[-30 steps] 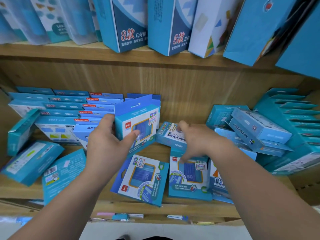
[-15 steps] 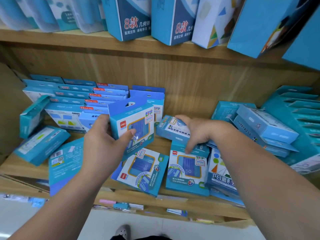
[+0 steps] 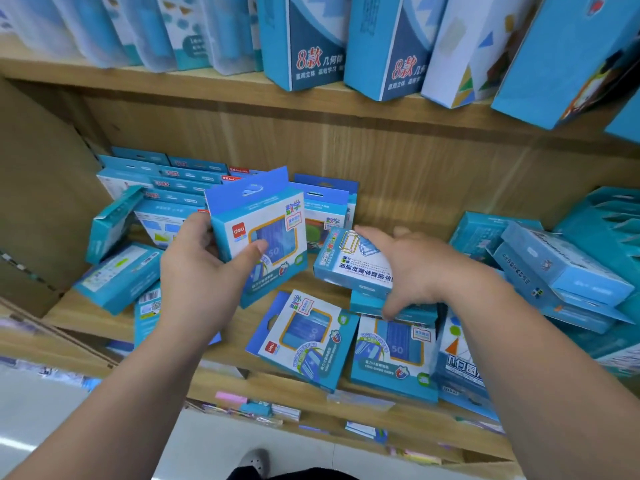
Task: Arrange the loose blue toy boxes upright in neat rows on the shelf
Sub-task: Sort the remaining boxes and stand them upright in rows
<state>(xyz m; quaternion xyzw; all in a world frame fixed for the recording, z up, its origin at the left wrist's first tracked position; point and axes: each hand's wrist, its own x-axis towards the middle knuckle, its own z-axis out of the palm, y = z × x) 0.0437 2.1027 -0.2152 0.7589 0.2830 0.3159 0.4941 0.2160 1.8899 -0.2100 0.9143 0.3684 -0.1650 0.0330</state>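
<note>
Boxes first: your left hand [image 3: 201, 271] grips a deli box [image 3: 263, 233] upright, hang tab up, thumb across its window beside the printed "50", just in front of the standing row [image 3: 187, 178] at the back of the shelf [image 3: 86, 317]. Its long axis matches that row, so I judge a short push back would seat it. Your right hand [image 3: 415, 271], right of the row, curls over a tilted white-faced box [image 3: 349, 261] with inverted Chinese print. Two flat deli boxes [image 3: 304, 341] marked "50" lie nearer you than the row. Tall cartons [image 3: 304, 46] above it read "8款".

"deli", "50" on held box [image 3: 258, 233]
</note>
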